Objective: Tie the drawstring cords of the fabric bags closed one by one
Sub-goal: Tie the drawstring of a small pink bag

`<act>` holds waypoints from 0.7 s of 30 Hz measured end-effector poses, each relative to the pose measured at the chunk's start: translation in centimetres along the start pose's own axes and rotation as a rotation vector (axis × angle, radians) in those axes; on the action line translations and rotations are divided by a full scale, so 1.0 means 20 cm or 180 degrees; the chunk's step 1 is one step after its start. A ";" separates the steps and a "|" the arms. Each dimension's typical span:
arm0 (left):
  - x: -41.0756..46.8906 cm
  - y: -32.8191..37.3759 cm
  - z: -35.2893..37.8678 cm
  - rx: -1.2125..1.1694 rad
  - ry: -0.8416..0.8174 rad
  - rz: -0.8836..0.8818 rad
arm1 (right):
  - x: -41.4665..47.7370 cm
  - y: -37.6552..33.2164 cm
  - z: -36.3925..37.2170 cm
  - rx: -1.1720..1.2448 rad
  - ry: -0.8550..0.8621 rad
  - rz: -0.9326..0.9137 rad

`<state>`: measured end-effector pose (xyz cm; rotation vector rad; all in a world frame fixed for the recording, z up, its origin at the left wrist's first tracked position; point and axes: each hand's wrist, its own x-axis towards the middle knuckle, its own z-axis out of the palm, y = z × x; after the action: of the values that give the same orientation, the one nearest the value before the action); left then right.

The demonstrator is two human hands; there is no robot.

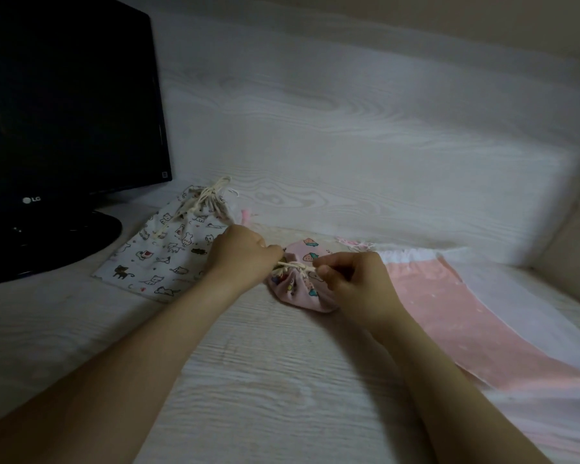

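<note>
A small pink fabric bag (300, 289) with a fruit print lies gathered shut on the white wood-grain desk (282, 380). Its cream drawstring cord (295, 265) crosses the gathered mouth. My left hand (241, 254) pinches one end of the cord on the left. My right hand (355, 279) pinches the other end on the right. The two hands pull the cord taut between them. A white bag with a cat print (168, 249) lies behind my left hand, its cords (211, 195) knotted at the top.
A black monitor (64, 105) on a round stand (64, 242) fills the left. A larger pale pink bag (449, 313) with a white top lies flat to the right. A white panel (349, 128) rises behind the desk.
</note>
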<state>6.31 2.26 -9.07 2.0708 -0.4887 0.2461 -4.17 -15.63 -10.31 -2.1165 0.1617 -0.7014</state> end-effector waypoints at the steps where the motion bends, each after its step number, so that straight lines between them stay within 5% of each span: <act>1: 0.00 0.00 0.01 0.0009 0.0005 -0.0012 | 0.00 0.00 0.01 -0.0384 0.0003 -0.0147; 4: 0.00 0.01 0.00 0.0028 0.0030 -0.0035 | 0.00 -0.02 0.01 -0.1079 0.0105 -0.0377; 11: -0.01 0.02 -0.01 0.0400 0.0192 0.0252 | -0.01 -0.03 0.04 -0.1390 0.0213 -0.0092; 15: -0.04 0.00 -0.01 0.0590 0.0650 0.0657 | -0.05 -0.08 0.03 -0.0459 -0.0002 -0.0044; 18: -0.04 -0.03 0.01 0.0451 0.0396 0.1088 | -0.08 -0.16 0.02 0.0602 -0.0096 0.0339; 21: -0.04 -0.04 0.02 0.0504 -0.0130 0.1275 | -0.07 -0.16 0.02 0.0115 0.0287 -0.0273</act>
<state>6.02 2.51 -10.13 2.1185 -0.9358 0.4917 -5.65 -12.81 -8.57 -2.0682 0.1072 -0.8450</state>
